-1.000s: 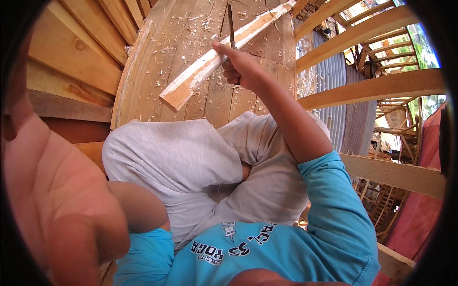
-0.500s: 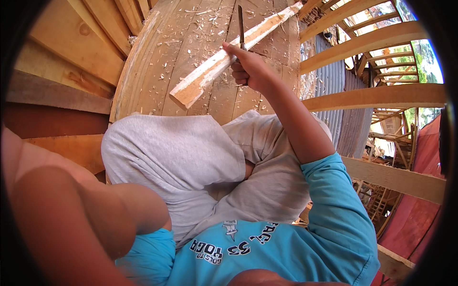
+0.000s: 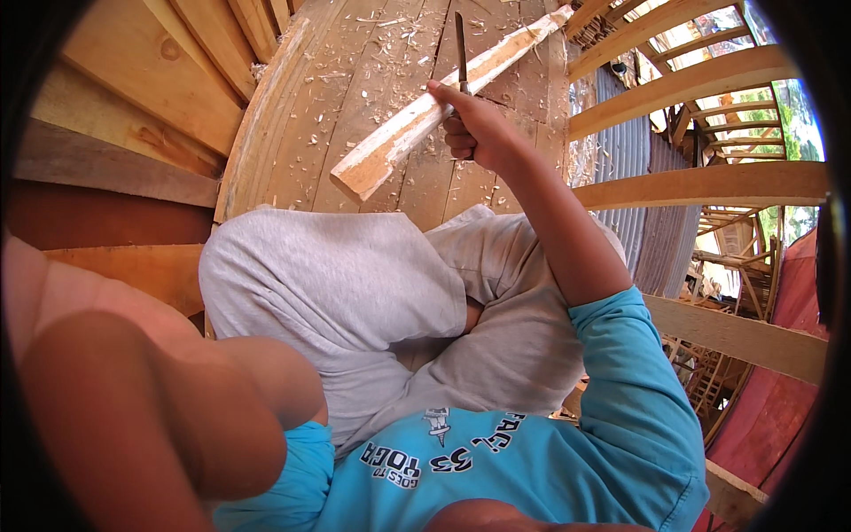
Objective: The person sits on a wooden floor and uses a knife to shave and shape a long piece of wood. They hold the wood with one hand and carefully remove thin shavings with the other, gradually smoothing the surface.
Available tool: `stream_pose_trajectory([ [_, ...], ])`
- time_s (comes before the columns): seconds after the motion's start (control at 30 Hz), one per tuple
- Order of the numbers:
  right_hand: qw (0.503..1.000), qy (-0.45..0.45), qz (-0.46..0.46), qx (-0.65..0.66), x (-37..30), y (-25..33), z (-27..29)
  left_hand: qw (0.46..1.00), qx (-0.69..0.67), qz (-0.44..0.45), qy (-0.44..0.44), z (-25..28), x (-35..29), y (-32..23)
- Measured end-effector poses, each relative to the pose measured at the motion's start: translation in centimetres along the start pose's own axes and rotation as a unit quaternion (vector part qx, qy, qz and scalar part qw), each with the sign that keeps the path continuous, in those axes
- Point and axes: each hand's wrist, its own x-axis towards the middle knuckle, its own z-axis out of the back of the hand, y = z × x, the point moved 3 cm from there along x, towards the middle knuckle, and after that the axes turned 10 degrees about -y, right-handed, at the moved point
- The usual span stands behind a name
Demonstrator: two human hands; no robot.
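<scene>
My right hand (image 3: 479,129) is closed around the handle of a knife (image 3: 461,51). The long, narrow dark blade points away from me, and the thumb stretches out to the left. Beneath the blade and beside the hand lies a long squared piece of wood (image 3: 390,149), slanting from near my knee up to the far right. Its faces are partly whitish and partly bare tan. My left arm (image 3: 168,390) is bent up close at the lower left, large in the picture, and its fingers do not show.
Wood shavings (image 3: 355,75) are scattered over the plank floor (image 3: 332,151). A wooden plank wall (image 3: 151,71) rises on the left. On the right run open wooden slats (image 3: 700,184), with corrugated metal sheets (image 3: 620,133) beyond. My crossed legs in grey trousers (image 3: 328,275) fill the middle.
The whole view has shifted slightly, so things sit a little farther right. My right hand keeps its grip on the knife, and the piece of wood stays in place on the floor.
</scene>
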Motion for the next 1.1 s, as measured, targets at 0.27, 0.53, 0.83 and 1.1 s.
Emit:
stream_pose_trajectory([
  [0.27,1.0,0.012,0.021,0.004,-0.3,0.3,-0.7,0.989,0.103,0.102,-0.014,-0.1,0.7,4.4],
  [0.53,0.995,-0.022,0.089,0.05,-1.4,2.0,-0.1,0.669,0.159,0.709,0.154,-3.8,-8.4,13.4],
  [0.83,0.987,-0.044,0.139,0.073,-2.7,3.4,1.2,0.652,0.031,0.719,0.239,-7.9,-8.9,12.2],
  [1.1,0.985,-0.021,0.139,0.098,-4.3,4.9,1.9,0.669,-0.009,0.719,0.188,-9.2,-7.3,11.3],
])
